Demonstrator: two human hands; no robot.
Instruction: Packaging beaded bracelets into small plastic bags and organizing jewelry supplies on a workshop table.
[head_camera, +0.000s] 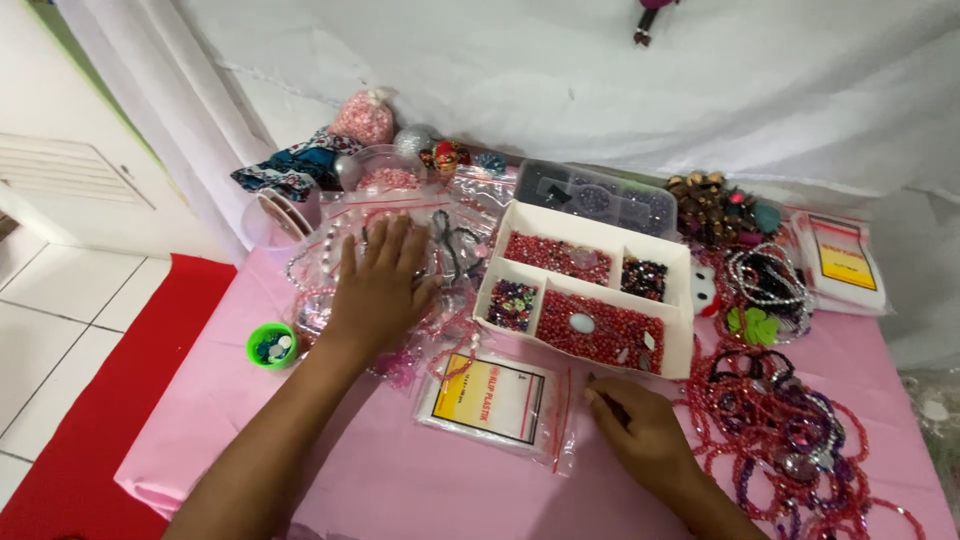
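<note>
My left hand lies flat, fingers spread, on a heap of clear plastic bags of beads at the left of a pink table. My right hand rests on the table near its front, fingers pinched on something small and thin that I cannot make out. It sits just below a white divided tray holding red and dark beads. Between the hands lies a flat stack of small clear zip bags with a yellow label.
A small green cup stands at the left. Bead strands and bracelets pile at the right. At the back are a dark lidded bead box, a pink bead pouch, another bag pack, and white cloth behind.
</note>
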